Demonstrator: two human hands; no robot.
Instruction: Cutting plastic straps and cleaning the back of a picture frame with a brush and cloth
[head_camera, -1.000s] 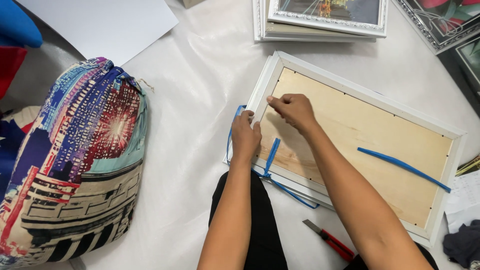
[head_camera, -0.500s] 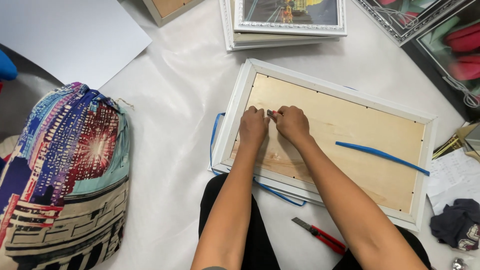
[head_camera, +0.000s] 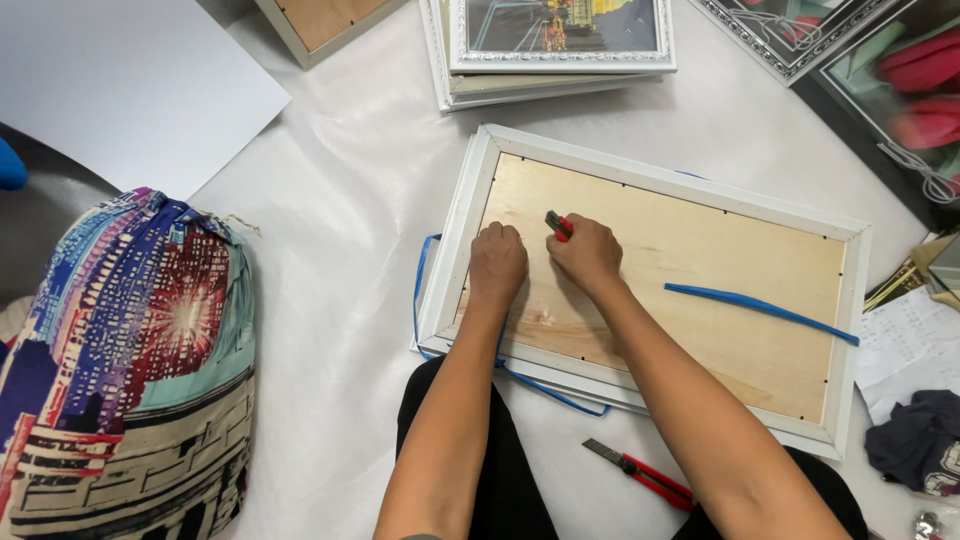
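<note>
On the white sheet covering the floor, a white picture frame lies face down with its plywood backing board up, long axis running roughly from 10 o'clock to 4 o'clock across the view. Both hands sit on the board near its 9 o'clock end, just beside each other.

The right hand is curled tight around a small red cutter, whose tip pokes out of the fist toward 11 o'clock, right over the wood. The left hand is balled into a loose fist, knuckles pressing on the board close to the frame's short side (can't tell if anything's pinched inside it). So the cutter lies at about 2 o'clock from the left hand, and the right one is plainly the nearer, since it's the one holding it.

A blue strap lies loose on the board out toward 3 o'clock, well apart from both hands, and more blue strap loops out from under the frame's near edge. A second red-handled utility knife sits on the sheet at 5 o'clock, by the right forearm. Other stuff around: a stack of framed pictures at 12 o'clock, and a big patterned cloth bag at 9 o'clock.
</note>
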